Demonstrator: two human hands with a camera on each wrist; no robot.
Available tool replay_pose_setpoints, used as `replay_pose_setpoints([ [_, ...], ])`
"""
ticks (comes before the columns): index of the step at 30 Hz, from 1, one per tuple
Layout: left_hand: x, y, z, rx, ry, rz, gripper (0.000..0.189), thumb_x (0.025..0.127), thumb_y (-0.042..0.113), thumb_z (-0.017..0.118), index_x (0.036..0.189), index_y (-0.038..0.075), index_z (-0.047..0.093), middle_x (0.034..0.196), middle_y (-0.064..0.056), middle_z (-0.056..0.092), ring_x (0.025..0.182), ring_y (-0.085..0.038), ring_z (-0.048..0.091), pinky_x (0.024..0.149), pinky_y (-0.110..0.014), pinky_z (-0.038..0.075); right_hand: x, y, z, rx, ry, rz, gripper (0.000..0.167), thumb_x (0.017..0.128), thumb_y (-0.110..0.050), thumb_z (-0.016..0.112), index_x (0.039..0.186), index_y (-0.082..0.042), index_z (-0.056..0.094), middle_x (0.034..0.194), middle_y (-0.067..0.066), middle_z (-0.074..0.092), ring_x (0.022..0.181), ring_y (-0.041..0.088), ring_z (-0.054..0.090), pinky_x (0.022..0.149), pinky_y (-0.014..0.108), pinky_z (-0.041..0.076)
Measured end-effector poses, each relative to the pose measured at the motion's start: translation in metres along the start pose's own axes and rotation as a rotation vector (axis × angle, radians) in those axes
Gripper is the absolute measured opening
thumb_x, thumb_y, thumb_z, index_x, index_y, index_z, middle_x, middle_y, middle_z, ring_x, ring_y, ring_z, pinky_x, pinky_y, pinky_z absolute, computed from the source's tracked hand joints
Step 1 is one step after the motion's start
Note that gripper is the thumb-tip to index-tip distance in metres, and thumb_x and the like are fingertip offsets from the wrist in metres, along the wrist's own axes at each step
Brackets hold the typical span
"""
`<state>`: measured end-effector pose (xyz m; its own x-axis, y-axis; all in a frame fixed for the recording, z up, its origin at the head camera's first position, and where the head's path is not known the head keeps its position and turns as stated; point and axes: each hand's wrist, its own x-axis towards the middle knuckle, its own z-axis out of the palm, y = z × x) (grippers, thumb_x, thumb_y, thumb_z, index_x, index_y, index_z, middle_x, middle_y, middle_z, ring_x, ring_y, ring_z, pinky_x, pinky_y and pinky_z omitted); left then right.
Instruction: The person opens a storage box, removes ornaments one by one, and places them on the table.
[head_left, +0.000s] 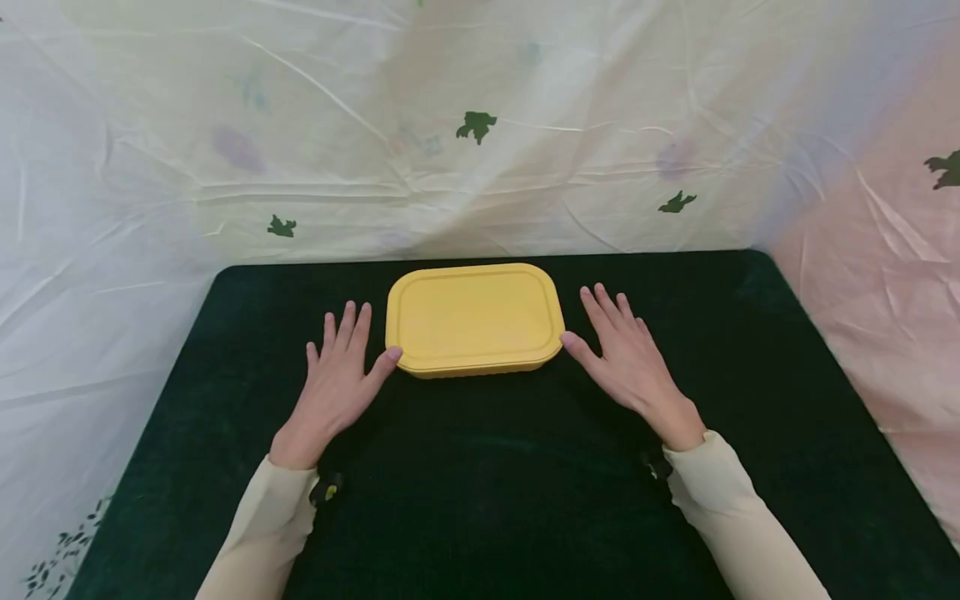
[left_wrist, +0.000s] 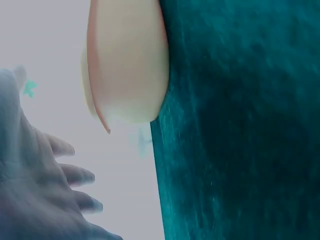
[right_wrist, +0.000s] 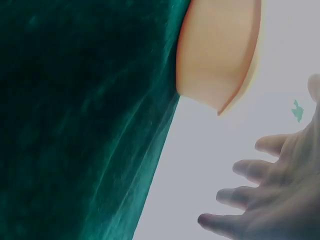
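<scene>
A yellow lidded box with rounded corners sits on the dark green tabletop near its far edge, its lid on. To its left my left hand is spread, fingers straight, with the thumb tip at the box's near left corner. On the other side my right hand is spread likewise, its thumb tip at the right edge. Whether the thumbs touch the box I cannot tell. Both wrist views show the box's side wall and the straight fingers apart from it. Neither hand grips anything.
A dark green cloth covers the table. Behind it hangs a pale curtain with green leaf-like marks, and pinkish fabric is at the right. Small dark devices are worn at both wrists.
</scene>
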<state>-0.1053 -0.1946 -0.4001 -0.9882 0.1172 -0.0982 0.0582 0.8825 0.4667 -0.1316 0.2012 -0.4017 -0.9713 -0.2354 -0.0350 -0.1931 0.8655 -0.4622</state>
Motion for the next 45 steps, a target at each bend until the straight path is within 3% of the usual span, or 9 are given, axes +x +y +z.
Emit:
replay_pose_setpoints([
  [9,0.006,0.008,0.001,-0.101,0.015,-0.029,0.097,0.101,0.073,0.038,0.167,0.012,0.002,0.173,-0.015,0.003,0.158,-0.041,0.000,0.121,-0.069,0.004,0.008,-0.007,0.006,0.126,-0.033,0.014,0.089,0.101,-0.073,0.035,0.168,-0.020,0.010,0.174,0.009,0.007,0.158,0.038,0.004,0.123,0.066,0.012],
  [17,0.015,0.014,0.002,-0.204,-0.031,-0.088,0.087,0.106,0.058,0.043,0.167,0.009,0.006,0.171,-0.020,0.012,0.157,-0.040,0.010,0.123,-0.063,0.015,0.015,-0.004,0.011,0.198,-0.058,0.045,0.094,0.100,-0.073,0.040,0.168,-0.015,0.012,0.173,0.010,0.011,0.158,0.034,0.011,0.124,0.061,0.015],
  [27,0.022,0.010,0.006,-0.306,-0.019,-0.083,0.074,0.110,0.047,0.042,0.165,0.004,0.017,0.169,-0.017,0.022,0.154,-0.035,0.027,0.123,-0.057,0.025,0.022,-0.007,0.015,0.264,-0.060,0.069,0.091,0.102,-0.068,0.044,0.165,-0.007,0.020,0.171,0.014,0.020,0.156,0.034,0.021,0.124,0.057,0.020],
  [29,0.023,0.010,0.006,-0.321,-0.026,-0.086,0.073,0.110,0.046,0.042,0.165,0.005,0.018,0.167,-0.019,0.029,0.148,-0.035,0.037,0.120,-0.056,0.031,0.023,-0.008,0.016,0.271,-0.064,0.075,0.090,0.103,-0.067,0.044,0.165,-0.006,0.020,0.171,0.015,0.021,0.156,0.034,0.022,0.124,0.057,0.022],
  [32,0.024,0.010,0.007,-0.328,-0.028,-0.085,0.072,0.110,0.045,0.042,0.165,0.005,0.019,0.154,-0.022,0.046,0.126,-0.034,0.051,0.111,-0.054,0.041,0.024,-0.009,0.018,0.282,-0.068,0.078,0.089,0.103,-0.066,0.044,0.165,-0.006,0.021,0.170,0.016,0.024,0.155,0.035,0.025,0.123,0.058,0.024],
  [35,0.025,0.011,0.008,-0.326,-0.035,-0.091,0.070,0.111,0.043,0.042,0.165,0.006,0.020,0.114,-0.021,0.063,0.087,-0.032,0.059,0.091,-0.049,0.050,0.025,-0.010,0.019,0.296,-0.071,0.083,0.088,0.104,-0.065,0.043,0.165,-0.006,0.022,0.169,0.016,0.025,0.154,0.035,0.026,0.122,0.058,0.025],
  [38,0.025,0.012,0.011,-0.324,-0.048,-0.099,0.069,0.111,0.042,0.042,0.165,0.006,0.020,0.082,-0.013,0.056,0.058,-0.024,0.049,0.070,-0.043,0.048,0.024,-0.011,0.021,0.309,-0.066,0.091,0.087,0.104,-0.063,0.044,0.165,-0.005,0.022,0.169,0.017,0.026,0.153,0.034,0.028,0.122,0.057,0.026],
  [42,0.025,0.012,0.013,-0.327,-0.056,-0.111,0.068,0.111,0.040,0.042,0.165,0.006,0.021,0.076,-0.010,0.051,0.050,-0.018,0.043,0.063,-0.039,0.046,0.023,-0.013,0.022,0.315,-0.056,0.092,0.084,0.106,-0.058,0.046,0.164,-0.003,0.021,0.163,0.022,0.036,0.144,0.034,0.042,0.120,0.057,0.030],
  [45,0.024,0.012,0.012,-0.323,-0.043,-0.114,0.067,0.111,0.039,0.042,0.165,0.005,0.021,0.078,-0.010,0.051,0.051,-0.019,0.043,0.063,-0.039,0.045,0.024,-0.015,0.023,0.318,-0.051,0.091,0.082,0.106,-0.055,0.048,0.164,-0.003,0.022,0.130,0.025,0.060,0.111,0.036,0.058,0.108,0.054,0.045],
])
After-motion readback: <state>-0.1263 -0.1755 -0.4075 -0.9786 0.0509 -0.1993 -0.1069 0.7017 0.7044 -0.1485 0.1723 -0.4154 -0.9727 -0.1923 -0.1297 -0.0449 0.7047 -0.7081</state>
